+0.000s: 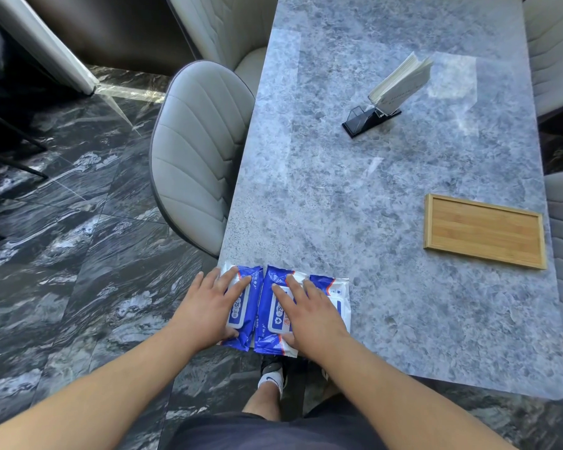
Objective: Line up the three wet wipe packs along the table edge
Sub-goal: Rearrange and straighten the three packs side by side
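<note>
Three blue-and-white wet wipe packs lie side by side at the near left corner of the grey marble table [387, 196]. My left hand [208, 306] rests flat on the left pack [246, 300], fingers spread, thumb at its near end. My right hand [309, 310] lies flat across the middle pack [275, 306] and covers much of the right pack [337, 289]. The packs touch each other, long sides together, near ends at the table's front edge. Neither hand grips a pack.
A bamboo tray [483, 230] sits at the table's right side. A black stand with paper napkins [390, 95] is farther back. Grey padded chairs [192, 157] stand along the left edge, more on the right. Dark marble floor lies below.
</note>
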The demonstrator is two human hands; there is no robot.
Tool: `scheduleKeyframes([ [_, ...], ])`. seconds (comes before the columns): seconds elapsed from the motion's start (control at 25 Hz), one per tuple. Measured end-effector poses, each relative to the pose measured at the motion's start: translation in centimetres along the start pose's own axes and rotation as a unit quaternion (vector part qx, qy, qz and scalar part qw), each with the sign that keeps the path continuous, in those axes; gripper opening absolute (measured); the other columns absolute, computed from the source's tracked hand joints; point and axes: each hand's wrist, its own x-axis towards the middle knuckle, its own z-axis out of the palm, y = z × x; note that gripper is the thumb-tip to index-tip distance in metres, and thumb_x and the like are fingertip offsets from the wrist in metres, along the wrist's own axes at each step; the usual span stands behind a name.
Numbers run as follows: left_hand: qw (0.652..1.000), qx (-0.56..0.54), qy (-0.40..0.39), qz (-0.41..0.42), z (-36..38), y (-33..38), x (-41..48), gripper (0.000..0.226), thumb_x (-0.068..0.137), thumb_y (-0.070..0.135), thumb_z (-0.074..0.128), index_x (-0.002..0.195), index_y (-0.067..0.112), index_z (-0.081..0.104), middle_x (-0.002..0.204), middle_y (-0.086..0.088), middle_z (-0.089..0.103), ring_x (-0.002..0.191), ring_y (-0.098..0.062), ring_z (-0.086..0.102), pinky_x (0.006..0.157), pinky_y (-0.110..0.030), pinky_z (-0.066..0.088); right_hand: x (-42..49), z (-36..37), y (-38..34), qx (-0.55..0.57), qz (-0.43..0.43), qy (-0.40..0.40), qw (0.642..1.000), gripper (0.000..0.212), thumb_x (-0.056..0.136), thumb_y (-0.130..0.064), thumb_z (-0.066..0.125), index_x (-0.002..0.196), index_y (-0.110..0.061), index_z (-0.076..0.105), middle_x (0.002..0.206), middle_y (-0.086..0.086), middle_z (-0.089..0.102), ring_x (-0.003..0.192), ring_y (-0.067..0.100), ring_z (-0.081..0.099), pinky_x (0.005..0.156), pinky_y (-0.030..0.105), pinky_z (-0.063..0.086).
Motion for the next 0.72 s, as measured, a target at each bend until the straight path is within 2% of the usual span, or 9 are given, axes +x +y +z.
scheduleKeyframes([
  [0.16,0.998,-0.008,0.027,0.053,0.1,1.5,-0.8,0.104,0.069,0.074,0.062,0.153,0.040,0.011,0.167,-0.003,0.008,0.152,-0.031,0.001,0.121,-0.058,0.008,-3.0,0.0,2.9,0.003,0.019,0.035,0.999,0.103,0.070,-0.060,0.073,0.154,-0.028,0.023,0.161,0.010,0.030,0.143,0.040,0.032,0.113,0.051,0.034],
  [0.36,0.998,-0.023,-0.011,0.060,0.7,3.9,-0.3,0.096,0.077,0.069,0.062,0.151,0.047,0.005,0.168,0.000,-0.002,0.151,-0.033,-0.007,0.118,-0.065,0.008,-5.2,1.4,5.8,-0.010,0.050,-0.041,0.998,0.101,0.076,-0.061,0.067,0.155,-0.033,0.010,0.166,0.007,0.010,0.150,0.036,0.013,0.119,0.050,0.021],
  [0.56,0.999,-0.021,-0.014,0.045,0.6,4.4,0.3,0.091,0.082,0.060,0.065,0.150,0.049,0.004,0.167,0.001,0.003,0.150,-0.034,-0.001,0.117,-0.067,0.013,-5.0,1.5,5.9,-0.007,0.060,-0.046,0.997,0.096,0.079,-0.057,0.068,0.154,-0.034,0.013,0.166,0.009,0.013,0.148,0.037,0.015,0.118,0.048,0.022],
  [0.72,0.999,-0.023,-0.009,0.035,0.5,4.7,0.7,0.087,0.083,0.061,0.062,0.149,0.049,0.007,0.167,0.002,0.006,0.150,-0.034,0.003,0.117,-0.067,0.017,-4.8,1.5,6.0,0.001,0.066,-0.044,0.997,0.097,0.079,-0.056,0.069,0.154,-0.033,0.012,0.165,0.009,0.013,0.148,0.037,0.015,0.119,0.046,0.021],
])
